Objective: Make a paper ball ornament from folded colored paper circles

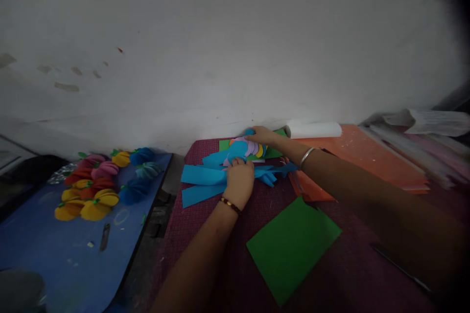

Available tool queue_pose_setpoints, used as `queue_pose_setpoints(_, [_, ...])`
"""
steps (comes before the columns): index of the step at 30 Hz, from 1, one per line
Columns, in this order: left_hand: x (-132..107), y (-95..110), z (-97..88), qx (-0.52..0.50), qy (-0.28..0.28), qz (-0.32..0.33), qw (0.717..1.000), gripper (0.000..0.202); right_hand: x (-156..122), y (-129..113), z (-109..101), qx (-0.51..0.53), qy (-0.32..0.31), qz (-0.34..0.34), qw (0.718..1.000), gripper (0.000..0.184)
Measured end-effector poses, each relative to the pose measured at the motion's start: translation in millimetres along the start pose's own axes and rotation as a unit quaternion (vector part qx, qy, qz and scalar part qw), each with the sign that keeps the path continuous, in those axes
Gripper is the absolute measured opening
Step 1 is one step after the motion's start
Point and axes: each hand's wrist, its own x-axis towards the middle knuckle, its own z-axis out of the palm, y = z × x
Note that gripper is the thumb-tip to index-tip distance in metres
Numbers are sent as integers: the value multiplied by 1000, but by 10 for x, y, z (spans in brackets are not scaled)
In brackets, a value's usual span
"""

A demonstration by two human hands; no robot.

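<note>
Forward, left hand (239, 182), right hand (261, 135) farther.

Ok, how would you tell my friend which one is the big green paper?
Find the dark red cloth table against the white wall. On its near part, between the person's two arms, lies a flat green sheet. Unlike the blue strips under the left hand and the orange sheets to the right, it lies alone, with nothing on it.

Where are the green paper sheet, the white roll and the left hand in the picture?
green paper sheet (292, 247), head view, middle of the sheet.
white roll (314, 130), head view, middle of its side.
left hand (239, 182), head view, back of the hand.
</note>
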Motion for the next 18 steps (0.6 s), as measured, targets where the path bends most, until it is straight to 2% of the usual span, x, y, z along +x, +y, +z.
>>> queue_pose_setpoints(5, [13,-6,28,-5,5,-3,1000,36,31,-220,102,-3,-9,-18,1000,45])
queue_pose_setpoints(9, [-6,4,49,-7,17,2,1000,37,-8,-298,147,13,1,-8,1000,36])
queue_pose_setpoints(13, [-80,93,38,-4,50,25,998,35,-30,-208,101,55,25,18,998,27])
queue_pose_setpoints(18, [-157,242,29,-16,21,-8,1000,39,-25,5,19,128,79,50,987,20])
